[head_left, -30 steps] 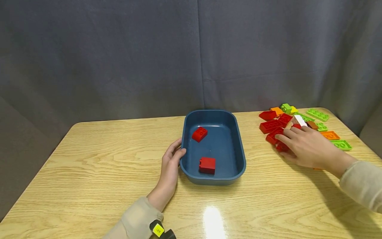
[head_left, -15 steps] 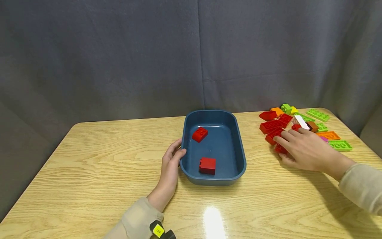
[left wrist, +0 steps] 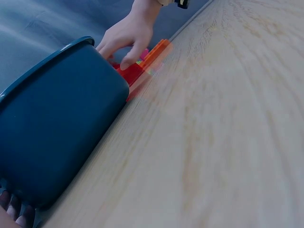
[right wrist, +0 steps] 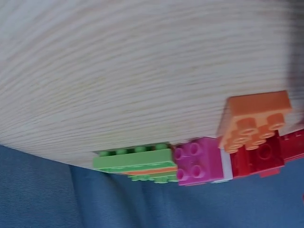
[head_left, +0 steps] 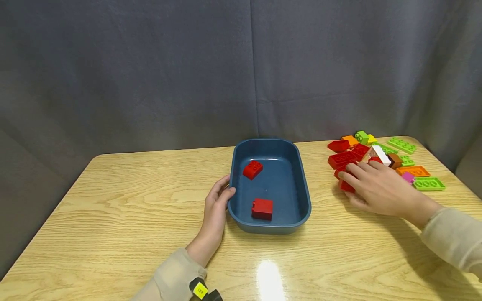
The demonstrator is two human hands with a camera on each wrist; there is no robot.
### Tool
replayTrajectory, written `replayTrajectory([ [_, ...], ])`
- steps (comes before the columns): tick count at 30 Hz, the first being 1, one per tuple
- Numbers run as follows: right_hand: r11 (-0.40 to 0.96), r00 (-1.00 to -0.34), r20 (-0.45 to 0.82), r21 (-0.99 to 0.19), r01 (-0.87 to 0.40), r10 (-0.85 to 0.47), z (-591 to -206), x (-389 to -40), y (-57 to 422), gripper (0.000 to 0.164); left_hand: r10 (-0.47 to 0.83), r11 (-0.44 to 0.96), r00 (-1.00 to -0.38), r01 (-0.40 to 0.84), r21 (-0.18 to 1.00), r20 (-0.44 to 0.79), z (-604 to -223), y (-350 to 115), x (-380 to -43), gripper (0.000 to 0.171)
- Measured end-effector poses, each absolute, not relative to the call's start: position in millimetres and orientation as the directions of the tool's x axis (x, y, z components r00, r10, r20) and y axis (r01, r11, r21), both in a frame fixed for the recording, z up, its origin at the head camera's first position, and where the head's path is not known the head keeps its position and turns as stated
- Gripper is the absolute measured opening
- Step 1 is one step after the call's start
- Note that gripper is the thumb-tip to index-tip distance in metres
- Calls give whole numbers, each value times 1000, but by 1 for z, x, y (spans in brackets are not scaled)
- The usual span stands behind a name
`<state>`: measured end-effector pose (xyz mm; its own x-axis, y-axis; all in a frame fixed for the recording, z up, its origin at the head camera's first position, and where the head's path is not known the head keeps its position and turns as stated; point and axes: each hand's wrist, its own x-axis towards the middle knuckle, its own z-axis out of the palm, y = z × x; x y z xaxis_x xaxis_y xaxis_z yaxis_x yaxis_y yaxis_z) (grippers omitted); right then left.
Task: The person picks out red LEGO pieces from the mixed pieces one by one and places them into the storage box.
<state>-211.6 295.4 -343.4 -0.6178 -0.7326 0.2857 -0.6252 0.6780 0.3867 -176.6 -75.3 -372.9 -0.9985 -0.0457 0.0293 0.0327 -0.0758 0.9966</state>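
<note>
My left hand [head_left: 214, 211] holds the near left side of a dark blue plastic bin [head_left: 269, 229], thumb at the rim and fingers against the outer wall. Inside the bin lie a curved red toy brick [head_left: 252, 169] and a red block brick [head_left: 262, 209]. At the right, my right hand [head_left: 380, 188] reaches over a pile of toy bricks. Its fingers and thumb pinch a red brick [head_left: 346, 186] at the pile's near left edge, partly hidden under the fingers. In the left wrist view, that thumb sits against red brick [left wrist: 130, 73].
Around the right hand lie more red bricks [head_left: 342, 159], a white brick [head_left: 381, 154], a brown one [head_left: 394, 160], green plates [head_left: 429, 184], an orange plate [head_left: 414, 171] and a pink brick [head_left: 408, 178]. An orange brick [right wrist: 256, 114] shows in the right wrist view. A grey curtain [head_left: 169, 75] hangs behind the table.
My right hand has shifted slightly left and nearer, and the red brick at its fingertips has moved left. The pink brick has come into view behind it. My left hand stays put.
</note>
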Motion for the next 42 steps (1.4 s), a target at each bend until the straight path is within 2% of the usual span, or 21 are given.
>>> replayTrajectory([
  [16, 716, -681, 246, 372, -591, -690, -332, -217, 269, 59, -45, -83, -999, 29, 996, 25, -373, -75, -177, 45],
  [23, 727, -658, 314, 359, -585, -684, -331, -229, 254, 59, -47, -75, -998, 32, 997, 28, -373, -75, -177, 45],
  [30, 726, -626, 368, 374, -577, -687, -326, -241, 238, 51, -47, -73, -999, 25, 997, 21, -372, -74, -176, 45],
  [38, 772, -619, 469, 302, -559, -631, -319, -251, 223, 44, -43, -66, -999, 19, 998, 16, -371, -75, -175, 45],
  [42, 787, -625, 485, 283, -549, -611, -318, -255, 213, 47, -46, -68, -999, 25, 997, 22, -371, -75, -175, 45],
])
